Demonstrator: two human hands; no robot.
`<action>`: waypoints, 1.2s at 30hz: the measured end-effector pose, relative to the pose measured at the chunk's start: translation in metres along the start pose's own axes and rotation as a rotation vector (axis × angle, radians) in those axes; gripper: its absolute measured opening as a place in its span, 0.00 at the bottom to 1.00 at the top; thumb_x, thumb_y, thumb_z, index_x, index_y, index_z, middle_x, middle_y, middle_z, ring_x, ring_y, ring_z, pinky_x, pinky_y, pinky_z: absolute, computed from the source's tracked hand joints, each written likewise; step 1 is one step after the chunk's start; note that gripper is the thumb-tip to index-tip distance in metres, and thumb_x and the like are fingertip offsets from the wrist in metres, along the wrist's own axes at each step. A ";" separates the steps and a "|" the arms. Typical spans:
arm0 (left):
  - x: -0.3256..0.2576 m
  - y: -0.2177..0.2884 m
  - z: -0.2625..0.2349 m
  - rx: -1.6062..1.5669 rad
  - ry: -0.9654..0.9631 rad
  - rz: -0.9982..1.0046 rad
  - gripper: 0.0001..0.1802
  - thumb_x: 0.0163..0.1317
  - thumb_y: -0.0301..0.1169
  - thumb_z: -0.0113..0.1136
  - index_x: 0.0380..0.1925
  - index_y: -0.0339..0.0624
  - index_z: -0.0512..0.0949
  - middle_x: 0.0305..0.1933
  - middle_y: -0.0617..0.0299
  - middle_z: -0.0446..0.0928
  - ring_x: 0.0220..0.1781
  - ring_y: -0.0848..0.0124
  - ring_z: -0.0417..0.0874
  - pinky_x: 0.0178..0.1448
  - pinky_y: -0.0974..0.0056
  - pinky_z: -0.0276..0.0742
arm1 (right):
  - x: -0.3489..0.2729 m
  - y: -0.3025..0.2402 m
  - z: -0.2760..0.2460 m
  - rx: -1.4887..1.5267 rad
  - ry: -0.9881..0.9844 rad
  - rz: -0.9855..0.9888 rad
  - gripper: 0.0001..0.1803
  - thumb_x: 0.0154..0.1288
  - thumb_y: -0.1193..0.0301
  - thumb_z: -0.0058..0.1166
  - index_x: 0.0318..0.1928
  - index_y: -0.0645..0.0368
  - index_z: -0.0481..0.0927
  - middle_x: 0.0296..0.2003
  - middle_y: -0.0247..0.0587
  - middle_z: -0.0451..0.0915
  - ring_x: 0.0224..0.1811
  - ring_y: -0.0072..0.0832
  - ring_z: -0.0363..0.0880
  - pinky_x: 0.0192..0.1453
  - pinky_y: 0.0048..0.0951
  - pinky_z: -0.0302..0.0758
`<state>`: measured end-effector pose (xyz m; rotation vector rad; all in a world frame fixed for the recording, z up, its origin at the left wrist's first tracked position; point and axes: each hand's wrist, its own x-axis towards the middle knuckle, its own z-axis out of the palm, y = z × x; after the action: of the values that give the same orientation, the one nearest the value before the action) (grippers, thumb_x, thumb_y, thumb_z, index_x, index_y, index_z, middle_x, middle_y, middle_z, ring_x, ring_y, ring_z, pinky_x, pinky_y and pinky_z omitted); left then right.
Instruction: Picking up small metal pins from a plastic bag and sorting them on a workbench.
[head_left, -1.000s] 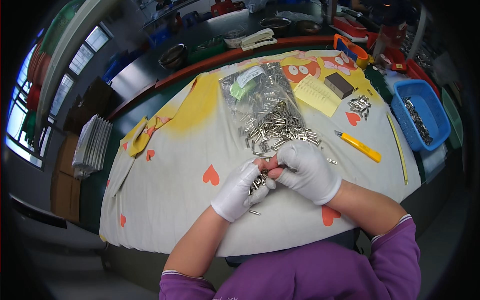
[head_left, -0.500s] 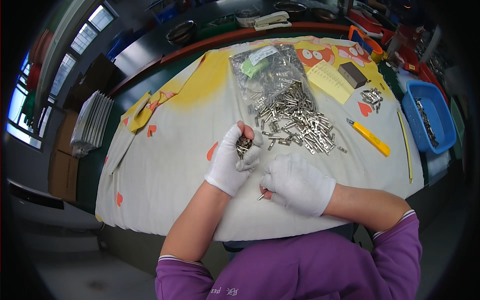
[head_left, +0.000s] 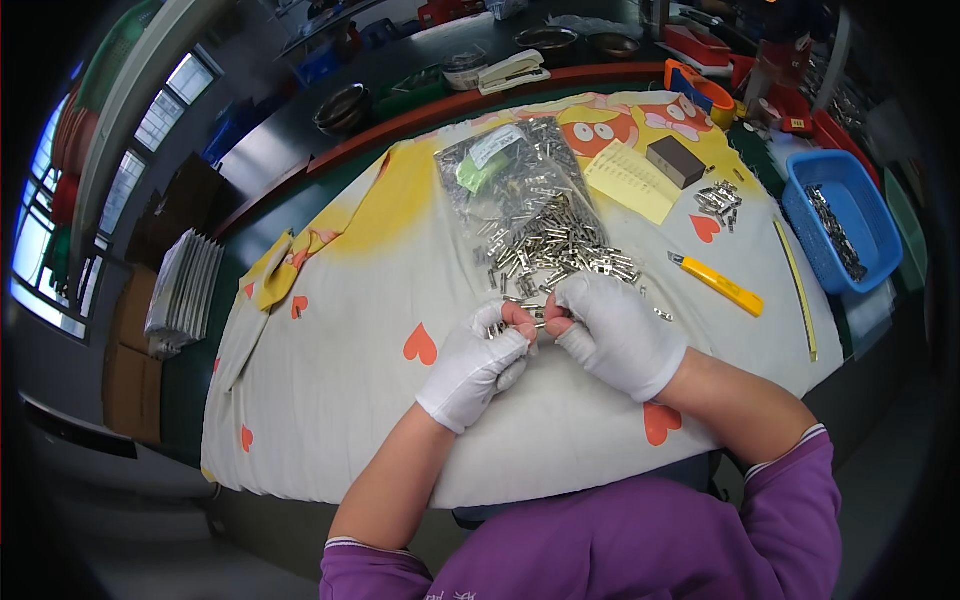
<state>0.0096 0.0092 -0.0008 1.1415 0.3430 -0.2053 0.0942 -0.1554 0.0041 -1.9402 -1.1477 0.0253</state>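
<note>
Both hands wear white gloves with bare fingertips and meet just in front of a heap of small silvery metal parts (head_left: pixel 560 235). A single small metal part (head_left: pixel 540 323) is pinched between the fingertips of my left hand (head_left: pixel 472 368) and my right hand (head_left: pixel 628 335). My left fingers curl inward, and a bit of metal shows beside the thumb; the palm is hidden. My right hand covers the near edge of the heap. The heap spills from a clear plastic bag (head_left: pixel 525 165) with a white and green label.
A yellow cutter knife (head_left: pixel 718 284), a dark block (head_left: pixel 675 162), a yellow paper (head_left: pixel 630 180) and a small pile of metal parts (head_left: pixel 718 203) lie to the right. Beyond them stands a blue basket (head_left: pixel 800 235). A patterned cloth (head_left: pixel 330 400) covers the table.
My right hand has moved up and forward to the heap's edge. My left hand has turned, lowered slightly and brought its fingertips to my right ones. The view has shifted a little.
</note>
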 end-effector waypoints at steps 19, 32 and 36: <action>-0.001 -0.003 -0.002 -0.009 -0.053 0.031 0.10 0.63 0.37 0.52 0.33 0.43 0.68 0.24 0.64 0.70 0.14 0.82 0.59 0.17 0.76 0.51 | -0.001 0.003 0.004 0.085 0.101 -0.126 0.08 0.51 0.77 0.59 0.32 0.59 0.74 0.27 0.42 0.76 0.30 0.37 0.76 0.33 0.32 0.72; -0.001 -0.002 0.002 0.102 -0.039 0.045 0.17 0.65 0.43 0.48 0.33 0.39 0.69 0.21 0.66 0.68 0.13 0.83 0.57 0.17 0.76 0.51 | -0.001 0.004 0.003 0.080 0.097 -0.058 0.06 0.53 0.72 0.56 0.33 0.58 0.77 0.26 0.43 0.76 0.31 0.39 0.76 0.35 0.35 0.72; -0.001 -0.001 0.002 0.087 -0.029 0.027 0.17 0.65 0.44 0.47 0.33 0.38 0.68 0.21 0.66 0.67 0.13 0.83 0.57 0.16 0.76 0.51 | -0.001 0.006 0.004 0.075 0.093 -0.064 0.07 0.52 0.74 0.58 0.33 0.59 0.77 0.27 0.43 0.77 0.30 0.38 0.76 0.34 0.33 0.72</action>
<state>0.0085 0.0067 -0.0002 1.2274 0.2946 -0.2145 0.0963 -0.1544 -0.0026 -1.8186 -1.1303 -0.0546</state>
